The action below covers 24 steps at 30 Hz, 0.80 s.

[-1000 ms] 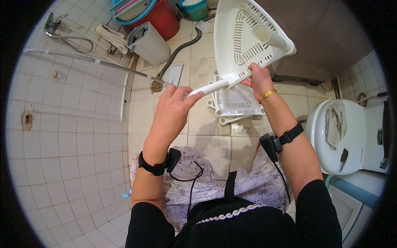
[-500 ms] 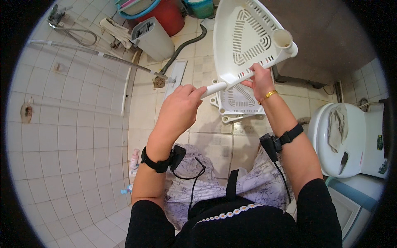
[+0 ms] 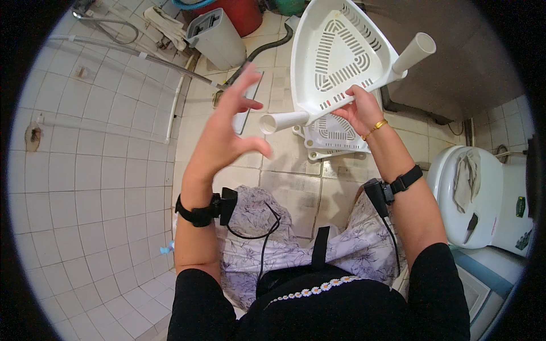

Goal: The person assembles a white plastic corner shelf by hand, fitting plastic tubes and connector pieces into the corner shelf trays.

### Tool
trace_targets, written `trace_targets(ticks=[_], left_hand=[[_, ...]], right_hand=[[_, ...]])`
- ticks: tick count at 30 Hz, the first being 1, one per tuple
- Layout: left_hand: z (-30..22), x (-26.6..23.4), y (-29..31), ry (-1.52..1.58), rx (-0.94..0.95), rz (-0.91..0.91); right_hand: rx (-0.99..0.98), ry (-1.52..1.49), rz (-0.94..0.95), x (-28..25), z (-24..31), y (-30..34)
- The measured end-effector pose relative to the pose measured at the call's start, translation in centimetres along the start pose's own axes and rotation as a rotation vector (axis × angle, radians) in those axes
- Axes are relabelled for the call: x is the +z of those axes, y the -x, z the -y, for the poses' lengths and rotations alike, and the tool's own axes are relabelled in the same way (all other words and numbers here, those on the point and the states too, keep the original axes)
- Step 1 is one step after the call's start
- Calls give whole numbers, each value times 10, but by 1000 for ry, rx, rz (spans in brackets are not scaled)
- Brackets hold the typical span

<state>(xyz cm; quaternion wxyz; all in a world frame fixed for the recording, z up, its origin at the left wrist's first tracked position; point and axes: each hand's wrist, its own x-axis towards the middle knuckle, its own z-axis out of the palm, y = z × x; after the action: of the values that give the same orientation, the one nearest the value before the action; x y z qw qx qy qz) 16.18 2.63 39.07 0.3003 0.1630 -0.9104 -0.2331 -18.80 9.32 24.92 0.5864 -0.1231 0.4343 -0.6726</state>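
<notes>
My right hand (image 3: 364, 112) grips the near rim of a white triangular plastic corner shelf (image 3: 307, 68) with a slotted bottom, holding it up and tilted. A short hollow white tube (image 3: 289, 120) sticks out from its near left corner. Another white tube (image 3: 415, 54) stands out from the right corner. Just left of the first tube's open end is my left hand (image 3: 223, 131), fingers and thumb spread, slightly blurred and holding nothing. Beneath the held shelf, similar white shelves (image 3: 336, 149) lie stacked on the tiled floor, partly hidden by it and by my right hand.
A mop (image 3: 242, 116) lies on the left, its pole (image 3: 142, 55) along the tiled wall. Behind it stand a grey bucket (image 3: 219, 42), a dark hose (image 3: 263, 52) and a red tub (image 3: 242, 20). A toilet (image 3: 449, 193) with a cloth (image 3: 467, 176) is at right.
My left hand has let go of the left tube and opened, moving left. The shelf has turned so both tubes show more of their length and open ends; my right hand still holds its rim.
</notes>
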Motion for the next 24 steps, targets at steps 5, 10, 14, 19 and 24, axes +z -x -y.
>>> trace_targets(ticks=[5,10,14,19,24], left_hand=[[75,13,28,447,-759,-137],[66,61,32,584,-920,-108],[77,63,51,529,-871,-85],[105,62,76,406,-801,-179],[112,-2,91,236,-852,-189]], right_hand=[[119,-71,84,21,-15,6],[290,-115,202,40,-35,14],[308,-48,224,62,-54,25],[333,52,355,71,-68,30],[390,222,302,75,-67,43]])
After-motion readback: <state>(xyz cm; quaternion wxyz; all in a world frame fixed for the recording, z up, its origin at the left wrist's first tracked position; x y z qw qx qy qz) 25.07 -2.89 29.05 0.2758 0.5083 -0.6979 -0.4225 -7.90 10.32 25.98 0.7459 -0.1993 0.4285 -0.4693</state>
